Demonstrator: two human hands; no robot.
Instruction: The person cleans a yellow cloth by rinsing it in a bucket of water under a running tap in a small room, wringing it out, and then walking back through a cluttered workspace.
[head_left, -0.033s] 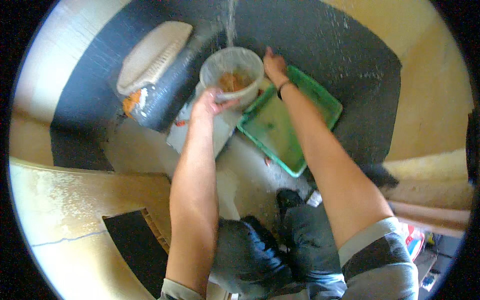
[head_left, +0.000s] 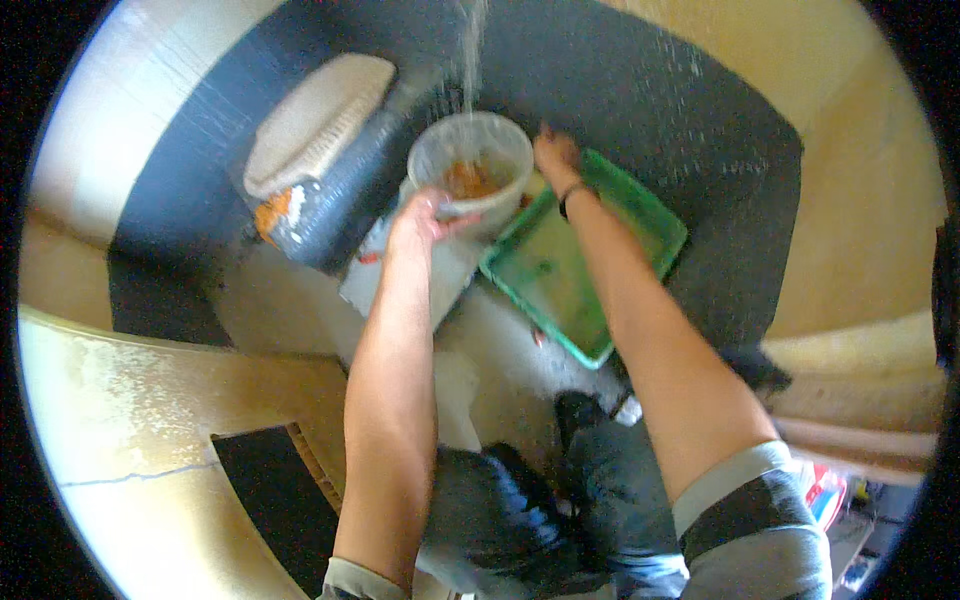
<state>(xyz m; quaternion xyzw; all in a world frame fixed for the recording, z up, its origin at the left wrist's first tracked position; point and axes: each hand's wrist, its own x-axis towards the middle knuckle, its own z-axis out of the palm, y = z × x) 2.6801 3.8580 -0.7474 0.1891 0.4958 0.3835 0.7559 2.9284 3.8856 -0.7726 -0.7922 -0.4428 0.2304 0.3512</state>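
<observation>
Nothing moved | left hand (head_left: 418, 218) fingers grip bowl (head_left: 470, 170) rim | right hand (head_left: 553, 155) fingers' state unclear, behind bowl

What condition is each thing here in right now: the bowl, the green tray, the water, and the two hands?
Clear bowl: upright, orange bits inside, under the water.
Water stream: running.
Green tray: tilted, wet, nothing in it.
Left hand: gripping the bowl's rim.
Right hand: touching the bowl's far side.

Both my arms bare, stretched forward, nearly parallel. My left hand (head_left: 418, 222) raised, fingers curled in pinch grip, thumb pointing right. My right hand (head_left: 556, 155) further out, palm down, dark band at wrist.
</observation>
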